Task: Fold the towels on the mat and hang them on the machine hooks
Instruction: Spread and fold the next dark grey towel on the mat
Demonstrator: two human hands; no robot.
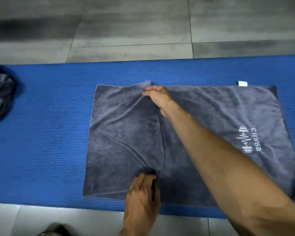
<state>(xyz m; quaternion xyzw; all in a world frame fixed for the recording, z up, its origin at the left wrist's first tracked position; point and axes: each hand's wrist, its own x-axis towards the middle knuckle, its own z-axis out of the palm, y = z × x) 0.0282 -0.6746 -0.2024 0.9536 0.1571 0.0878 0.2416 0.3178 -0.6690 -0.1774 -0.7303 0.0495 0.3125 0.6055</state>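
- The towel [203, 133] is lying spread on the mat [49, 133], its long axis running left to right across your view.
- Your right hand [157, 97] is pinching the far edge near the middle; your left hand [143, 189] is gripping the near edge straight below it.
- Your hands are marking a fold line across the short width, and the left half looks already doubled over.
- A second towel [0, 96] is sitting bunched at the mat's left end, well apart.

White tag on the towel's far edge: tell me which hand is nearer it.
Right. The right hand pinches the towel along the white tag's far edge; the left hand grips the near edge.
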